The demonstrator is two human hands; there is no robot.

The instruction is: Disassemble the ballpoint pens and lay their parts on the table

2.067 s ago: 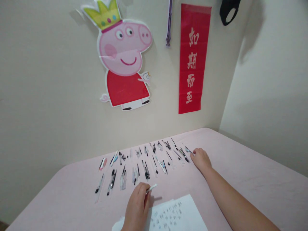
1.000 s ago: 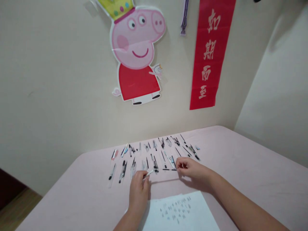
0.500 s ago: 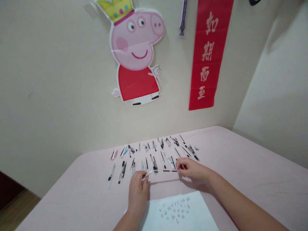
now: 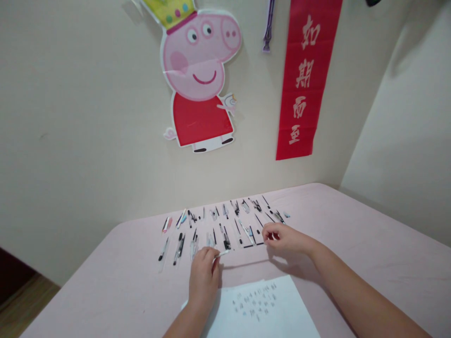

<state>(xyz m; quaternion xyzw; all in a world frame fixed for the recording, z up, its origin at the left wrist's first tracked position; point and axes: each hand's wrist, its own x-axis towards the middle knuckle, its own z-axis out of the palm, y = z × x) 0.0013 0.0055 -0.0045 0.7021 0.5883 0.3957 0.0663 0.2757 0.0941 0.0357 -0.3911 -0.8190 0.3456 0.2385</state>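
My left hand is closed round a small white pen tube that sticks out to the right between thumb and fingers. A thin black refill rod lies sideways toward that tube, and my right hand pinches its right end. Both hands hover low over the pink table, just in front of several pens and pen parts laid out in rows. A white sheet with writing lies between my forearms.
The table stands in a corner of cream walls. A cartoon pig cut-out and a red paper banner with pale characters hang on the far wall. A strip of wooden floor shows at lower left.
My right hand came back from the far right end of the rows with the thin rod and now holds it level toward my left hand. The camera view shifted left.
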